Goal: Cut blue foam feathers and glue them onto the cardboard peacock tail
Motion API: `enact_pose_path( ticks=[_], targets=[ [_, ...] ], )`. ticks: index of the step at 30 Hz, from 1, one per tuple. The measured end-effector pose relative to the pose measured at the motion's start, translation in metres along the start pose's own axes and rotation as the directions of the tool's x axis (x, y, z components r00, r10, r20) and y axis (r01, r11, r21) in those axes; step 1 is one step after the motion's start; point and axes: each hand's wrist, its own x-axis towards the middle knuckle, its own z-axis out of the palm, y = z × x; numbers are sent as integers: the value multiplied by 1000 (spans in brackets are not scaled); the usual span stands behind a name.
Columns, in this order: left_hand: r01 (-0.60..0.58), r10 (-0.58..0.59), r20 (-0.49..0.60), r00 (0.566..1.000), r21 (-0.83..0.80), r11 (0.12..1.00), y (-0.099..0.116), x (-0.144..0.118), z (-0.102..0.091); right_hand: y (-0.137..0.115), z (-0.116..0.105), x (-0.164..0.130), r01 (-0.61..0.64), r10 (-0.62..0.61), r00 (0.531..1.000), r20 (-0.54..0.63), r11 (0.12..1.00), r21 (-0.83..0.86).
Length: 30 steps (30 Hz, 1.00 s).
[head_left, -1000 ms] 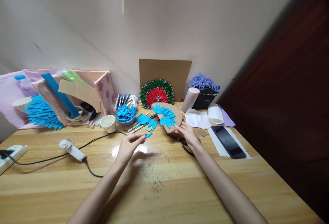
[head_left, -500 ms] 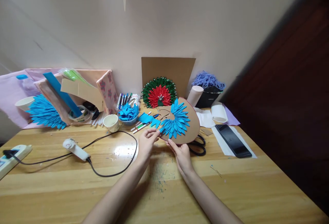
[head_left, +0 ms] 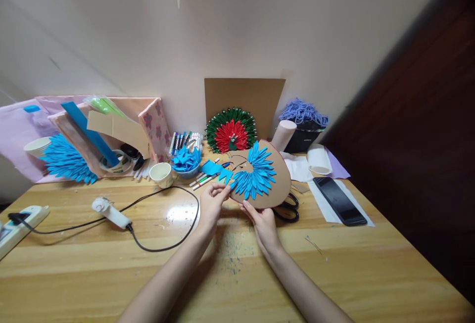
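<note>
Both hands are working at the near edge of the cardboard disc (head_left: pixel 276 184), which is tilting up off the wooden table (head_left: pixel 334 263). The right hand (head_left: pixel 261 219) is gripping its lower rim; the left hand (head_left: pixel 211 202) is pinching at the blue paper petals (head_left: pixel 254 174) on its face. Risk: pressing there could crease or loosen a petal. Behind the disc, scissors (head_left: pixel 287 209) are lying; left of it, a cord (head_left: pixel 163 246) is looping close enough to snag a forearm.

Soft, even daylight; a bright glare patch sits mid-table (head_left: pixel 178 212). Faint shadows lie under the arms. Edges bow, corners darken, the right side is dim.
</note>
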Motion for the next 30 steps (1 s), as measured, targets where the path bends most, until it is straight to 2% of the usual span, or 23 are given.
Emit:
enact_pose_path(
  ticks=[14,26,30],
  targets=[
    [-97,105,-49,993,138,986,7,-4,1,0,2,-4,10,-10,1000,2,1000,-25],
    [-64,70,-42,997,120,991,2,-1,-3,8,1,-5,9,-8,999,42,1000,-28],
    [-46,46,6,999,149,988,4,0,-3,6,0,-5,25,-22,998,61,999,-44]
  ],
)
